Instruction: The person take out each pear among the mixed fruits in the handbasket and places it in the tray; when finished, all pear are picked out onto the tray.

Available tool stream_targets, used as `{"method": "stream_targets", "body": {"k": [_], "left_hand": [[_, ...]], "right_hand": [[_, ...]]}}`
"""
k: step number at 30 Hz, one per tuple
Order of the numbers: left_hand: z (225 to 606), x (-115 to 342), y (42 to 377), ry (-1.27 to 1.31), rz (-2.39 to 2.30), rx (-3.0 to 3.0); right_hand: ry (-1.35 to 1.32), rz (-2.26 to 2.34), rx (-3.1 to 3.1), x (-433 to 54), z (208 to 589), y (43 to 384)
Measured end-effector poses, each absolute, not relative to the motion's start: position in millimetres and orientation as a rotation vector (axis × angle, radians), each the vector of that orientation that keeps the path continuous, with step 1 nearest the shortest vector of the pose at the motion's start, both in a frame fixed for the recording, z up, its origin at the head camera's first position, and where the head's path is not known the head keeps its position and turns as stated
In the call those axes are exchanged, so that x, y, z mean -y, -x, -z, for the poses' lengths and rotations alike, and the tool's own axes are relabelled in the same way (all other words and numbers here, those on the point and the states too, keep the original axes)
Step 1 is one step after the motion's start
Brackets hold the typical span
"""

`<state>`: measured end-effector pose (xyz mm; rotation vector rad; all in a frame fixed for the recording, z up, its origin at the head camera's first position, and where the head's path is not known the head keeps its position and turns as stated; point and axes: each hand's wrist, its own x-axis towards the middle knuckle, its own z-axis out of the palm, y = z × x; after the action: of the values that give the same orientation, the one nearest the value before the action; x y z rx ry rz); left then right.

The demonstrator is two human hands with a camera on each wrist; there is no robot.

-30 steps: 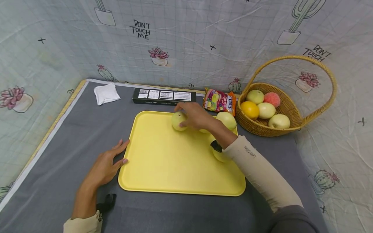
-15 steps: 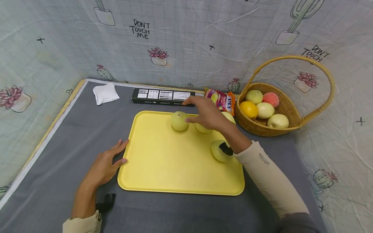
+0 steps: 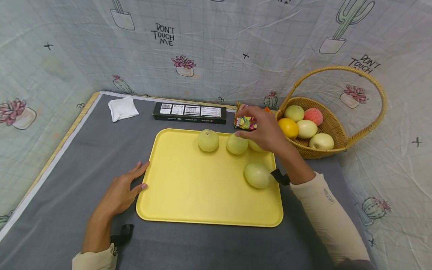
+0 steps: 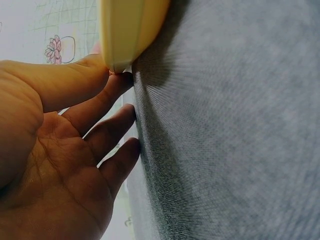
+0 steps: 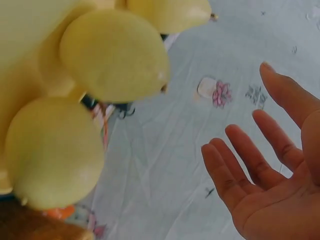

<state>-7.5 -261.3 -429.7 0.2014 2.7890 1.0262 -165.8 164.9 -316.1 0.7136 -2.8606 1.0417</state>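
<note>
My left hand [image 3: 120,192] rests at the left rim of the yellow tray [image 3: 189,202], thumb and forefinger touching it. In the left wrist view the thumb lies along the tray's edge, the other fingers loosely extended by the grey cloth. On the tray sit several yellow-green pears: a back pear [image 3: 208,140], a middle pear [image 3: 237,145], and a larger front-right pear [image 3: 257,175]. Another pear [image 3: 255,146] is partly hidden behind my right hand [image 3: 268,129], which hovers over the tray's back right corner. Its spread fingers hold nothing in the right wrist view, apart from the pears.
A wicker basket [image 3: 305,153] with a tall handle stands at the back right, holding several fruits, including an orange [image 3: 288,128] and a peach [image 3: 313,116]. Behind the tray lie a black box [image 3: 189,113] and a candy packet [image 3: 243,123]. A white pouch [image 3: 123,108] is back left.
My right hand has let go of the back pear and moved right, past the middle pear toward the basket side. The left hand keeps its place on the tray.
</note>
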Motion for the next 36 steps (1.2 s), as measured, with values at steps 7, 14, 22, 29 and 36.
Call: {"method": "stream_targets", "body": {"k": [7, 14, 22, 29, 36], "left_hand": [[429, 261, 8, -0.194, -1.021, -2.781], [428, 262, 9, -0.193, -1.019, -2.778], [428, 261, 9, -0.182, -1.014, -2.777], [428, 262, 9, -0.186, -1.015, -2.78], [429, 262, 9, -0.178, -1.02, -2.773]], "right_hand": [[-0.531, -1.088, 2.849, -195, 314, 162], [-0.39, -1.141, 2.816, -230, 315, 157], [-0.231, -1.131, 2.807, -271, 322, 151], [-0.127, -1.044, 2.806, -312, 336, 155], [0.013, -0.949, 2.81, -348, 350, 155]]}}
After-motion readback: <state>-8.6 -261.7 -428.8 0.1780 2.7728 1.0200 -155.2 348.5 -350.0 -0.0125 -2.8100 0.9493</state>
